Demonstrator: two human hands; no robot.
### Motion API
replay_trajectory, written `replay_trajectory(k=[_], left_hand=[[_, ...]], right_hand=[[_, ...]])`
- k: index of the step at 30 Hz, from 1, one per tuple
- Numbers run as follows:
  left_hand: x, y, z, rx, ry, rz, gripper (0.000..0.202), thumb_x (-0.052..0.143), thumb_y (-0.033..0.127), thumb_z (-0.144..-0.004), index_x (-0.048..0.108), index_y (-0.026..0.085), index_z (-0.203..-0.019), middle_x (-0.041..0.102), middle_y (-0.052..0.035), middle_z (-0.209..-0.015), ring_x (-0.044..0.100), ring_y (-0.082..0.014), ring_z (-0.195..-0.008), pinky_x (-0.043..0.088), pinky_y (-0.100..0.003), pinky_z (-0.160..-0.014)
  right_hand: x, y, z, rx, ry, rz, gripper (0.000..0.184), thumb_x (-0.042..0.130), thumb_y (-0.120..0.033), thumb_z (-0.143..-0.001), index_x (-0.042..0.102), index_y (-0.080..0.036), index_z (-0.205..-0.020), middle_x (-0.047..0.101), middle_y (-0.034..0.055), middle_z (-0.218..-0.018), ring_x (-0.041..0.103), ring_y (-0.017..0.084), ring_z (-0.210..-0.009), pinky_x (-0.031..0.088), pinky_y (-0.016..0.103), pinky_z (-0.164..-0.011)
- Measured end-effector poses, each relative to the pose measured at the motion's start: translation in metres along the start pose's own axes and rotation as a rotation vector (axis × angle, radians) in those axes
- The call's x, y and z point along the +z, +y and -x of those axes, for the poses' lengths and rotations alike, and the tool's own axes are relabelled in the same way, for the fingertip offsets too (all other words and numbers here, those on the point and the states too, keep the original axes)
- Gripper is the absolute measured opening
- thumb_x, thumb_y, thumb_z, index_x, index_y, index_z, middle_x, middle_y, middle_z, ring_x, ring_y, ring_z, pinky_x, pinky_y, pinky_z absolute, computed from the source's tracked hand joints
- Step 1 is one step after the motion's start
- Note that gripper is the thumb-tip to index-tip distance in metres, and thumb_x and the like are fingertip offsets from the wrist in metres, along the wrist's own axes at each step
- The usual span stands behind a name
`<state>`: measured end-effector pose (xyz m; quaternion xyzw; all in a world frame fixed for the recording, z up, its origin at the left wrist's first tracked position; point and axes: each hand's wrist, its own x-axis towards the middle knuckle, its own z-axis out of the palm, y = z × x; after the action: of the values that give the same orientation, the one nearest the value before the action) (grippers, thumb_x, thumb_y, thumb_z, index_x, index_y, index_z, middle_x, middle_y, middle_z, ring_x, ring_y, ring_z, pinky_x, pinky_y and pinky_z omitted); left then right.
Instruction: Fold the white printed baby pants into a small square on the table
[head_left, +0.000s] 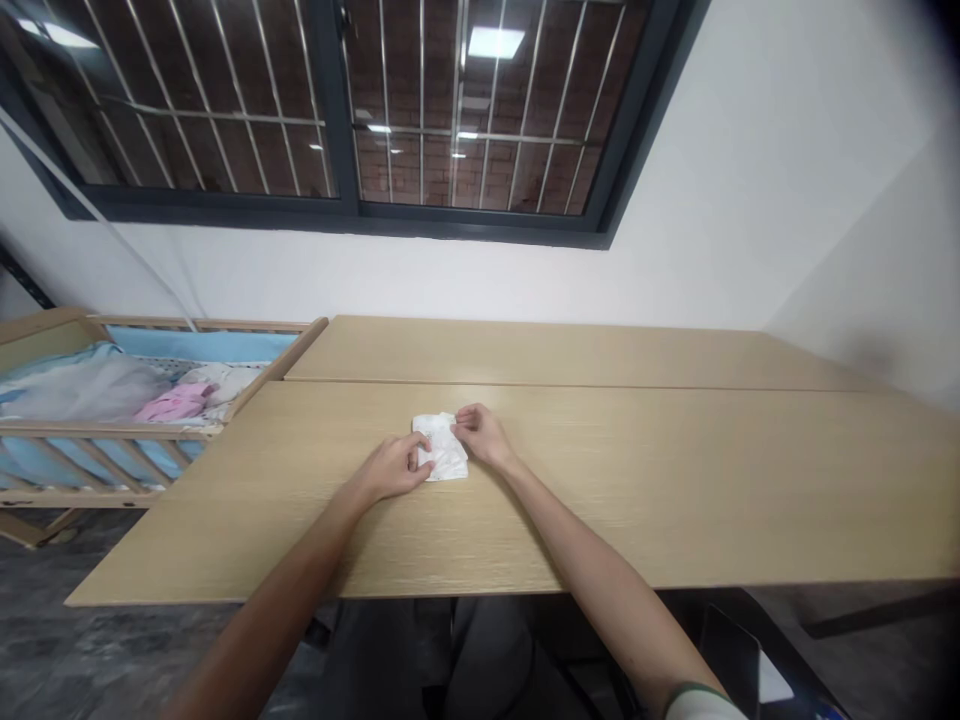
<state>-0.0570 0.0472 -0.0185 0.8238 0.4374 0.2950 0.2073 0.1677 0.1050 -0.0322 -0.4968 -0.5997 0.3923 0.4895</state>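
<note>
A white piece (pixel 444 452), thin and crinkled (paper or plastic film, I cannot tell which), is lying on the worktop (pixel 712 480), left of the worktop's middle and well in from its near edge. The left hand (pixel 394 467) is resting on the worktop, its thumb and forefinger standing apart and touching the piece on the side toward the worktop's left end; whether they are gripping or merely pressing, I cannot tell. The right hand (pixel 484 437) is pinching the piece's border, near the corner facing the worktop's far right, with the other fingers bending loosely.

Tearing is looking like the likeliest trouble: if the hands are pulling apart unevenly, the strain is falling on that pinched corner. Slipping is another risk, since the pinch is catching only a narrow border. If the left hand is bearing too lightly, the piece is free to swivel on the worktop's smooth surface; if too heavily, new creases are forming. A second board (pixel 525 352) is running along the worktop's far edge, so a piece sliding that way is risking a snag at the seam.
</note>
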Motion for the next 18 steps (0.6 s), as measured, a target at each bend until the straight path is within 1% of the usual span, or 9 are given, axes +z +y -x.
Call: replay_trajectory(k=[2,4,6,7,8,10,13,15,18], left_hand=[[-0.005,0.001,0.0,-0.002,-0.007,-0.03,0.02,0.064,0.033,-0.084,0.063,0.021,-0.1,0.056,0.0068,-0.059,0.055,-0.014,-0.055,0.041,-0.024,-0.059],[-0.01,0.009,0.0,-0.006,0.012,-0.082,0.021,0.064,0.037,-0.086,0.064,0.021,-0.099,0.057,0.0052,-0.059,0.057,-0.0156,-0.058,0.044,-0.026,-0.064],[-0.011,0.027,0.002,-0.012,0.069,-0.141,0.025,0.059,0.041,-0.091,0.065,0.019,-0.101,0.061,0.0007,-0.065,0.062,-0.0197,-0.07,0.047,-0.032,-0.078],[-0.009,0.039,0.004,-0.019,0.106,-0.177,0.028,0.054,0.042,-0.094,0.066,0.018,-0.104,0.065,-0.0032,-0.073,0.064,-0.0229,-0.079,0.047,-0.036,-0.085],[-0.003,0.054,0.007,-0.03,0.141,-0.226,0.033,0.049,0.042,-0.096,0.066,0.016,-0.107,0.068,-0.008,-0.082,0.065,-0.0264,-0.089,0.046,-0.041,-0.091],[0.016,0.083,0.015,-0.07,0.192,-0.364,0.045,0.042,0.044,-0.099,0.065,0.01,-0.118,0.07,-0.0188,-0.106,0.063,-0.0338,-0.106,0.044,-0.047,-0.095],[0.052,0.115,0.028,-0.163,0.223,-0.574,0.069,0.041,0.052,-0.098,0.056,-0.005,-0.133,0.06,-0.0328,-0.13,0.055,-0.0435,-0.124,0.043,-0.052,-0.101],[0.07,0.122,0.034,-0.216,0.208,-0.633,0.076,0.041,0.056,-0.098,0.055,-0.009,-0.134,0.058,-0.0361,-0.133,0.052,-0.046,-0.128,0.041,-0.055,-0.104],[0.08,0.118,0.039,-0.233,0.168,-0.646,0.071,0.041,0.055,-0.099,0.063,-0.006,-0.128,0.062,-0.0345,-0.128,0.056,-0.0451,-0.125,0.04,-0.057,-0.107]], right_hand=[[0.003,0.003,0.0,-0.038,-0.005,0.053,0.031,0.075,-0.028,-0.073,0.059,-0.018,-0.097,0.067,0.0061,-0.093,0.066,0.018,-0.085,0.056,0.035,-0.081],[0.004,0.001,0.003,-0.121,0.009,0.115,0.032,0.07,-0.031,-0.081,0.061,-0.016,-0.108,0.069,0.0107,-0.104,0.067,0.021,-0.095,0.055,0.039,-0.087],[0.001,-0.009,0.008,-0.265,0.007,0.194,0.039,0.062,-0.036,-0.091,0.059,-0.016,-0.124,0.065,0.0155,-0.124,0.064,0.024,-0.113,0.051,0.044,-0.1],[-0.001,-0.017,0.012,-0.348,-0.024,0.234,0.043,0.058,-0.038,-0.095,0.058,-0.017,-0.132,0.062,0.0164,-0.134,0.059,0.025,-0.124,0.046,0.046,-0.108],[-0.003,-0.025,0.016,-0.425,-0.087,0.273,0.046,0.054,-0.041,-0.099,0.055,-0.018,-0.139,0.057,0.0159,-0.143,0.052,0.026,-0.134,0.039,0.047,-0.115],[-0.006,-0.041,0.025,-0.54,-0.281,0.332,0.05,0.045,-0.044,-0.104,0.05,-0.022,-0.148,0.046,0.0121,-0.156,0.039,0.024,-0.147,0.027,0.047,-0.123],[-0.006,-0.057,0.037,-0.588,-0.584,0.398,0.053,0.032,-0.047,-0.108,0.041,-0.025,-0.156,0.034,0.0056,-0.164,0.028,0.021,-0.153,0.018,0.044,-0.127],[-0.004,-0.058,0.044,-0.554,-0.746,0.457,0.054,0.026,-0.048,-0.109,0.037,-0.028,-0.158,0.033,0.0018,-0.164,0.026,0.019,-0.154,0.015,0.041,-0.128],[-0.001,-0.051,0.045,-0.486,-0.892,0.576,0.053,0.024,-0.051,-0.109,0.037,-0.034,-0.157,0.033,-0.0039,-0.164,0.021,0.018,-0.155,0.009,0.039,-0.129]])
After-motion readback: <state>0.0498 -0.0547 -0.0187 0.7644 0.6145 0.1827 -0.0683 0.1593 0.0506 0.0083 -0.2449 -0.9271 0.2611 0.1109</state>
